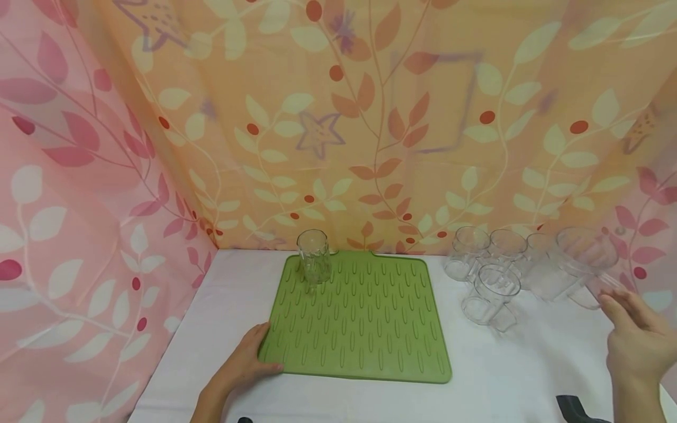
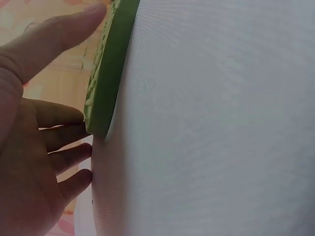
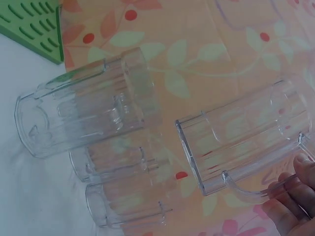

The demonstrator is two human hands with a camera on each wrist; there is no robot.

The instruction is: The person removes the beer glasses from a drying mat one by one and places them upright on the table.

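My right hand grips the handle of a clear plastic mug, its fingers curled round the handle in the right wrist view. The mug is raised off the table, rim upward. Beside it stand several similar clear mugs; the nearest clear mug sits in front of the others. My left hand rests at the near left corner of the green ridged drying mat. Its fingers lie fairly straight against the mat's side, with the thumb over the edge. Another clear mug stands on the mat's far left part.
The white tabletop ends at an orange leaf-patterned curtain behind, with pink patterned cloth at the left side. A black object lies near the right forearm. A small dark thing shows at the bottom edge.
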